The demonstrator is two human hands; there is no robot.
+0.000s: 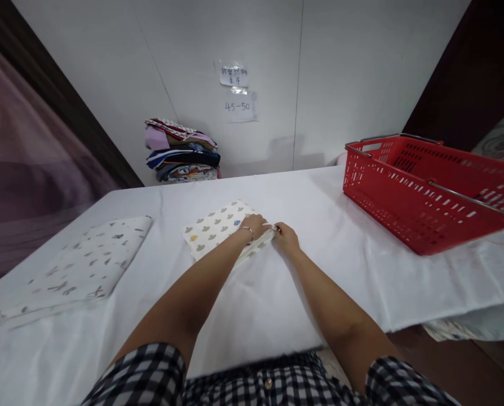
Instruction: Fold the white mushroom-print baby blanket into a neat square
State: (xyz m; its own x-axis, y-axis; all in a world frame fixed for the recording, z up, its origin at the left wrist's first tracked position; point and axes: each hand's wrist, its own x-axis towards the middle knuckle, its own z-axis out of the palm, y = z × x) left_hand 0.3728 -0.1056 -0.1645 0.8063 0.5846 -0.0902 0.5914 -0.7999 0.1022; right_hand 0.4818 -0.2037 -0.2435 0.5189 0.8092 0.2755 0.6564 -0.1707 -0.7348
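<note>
A folded white cloth (215, 228) printed with grey bear heads, plus a yellow and a blue one, lies on the white-covered table. On its right part rests my left hand (254, 225), a bracelet at the wrist, its fingers curled over the fabric near the edge. My right hand (286, 239) pinches the cloth's right corner, which is lifted slightly into a small white tip. The layers of the folded edge show between the hands and the table. The undersides of my fingers are hidden.
Another folded white cloth (95, 262) with small grey prints lies at the left. A stack of folded clothes (183, 152) stands against the wall. To the right sits a red plastic basket (387, 194) with metal handles. Paper signs (238, 107) are taped to the wall.
</note>
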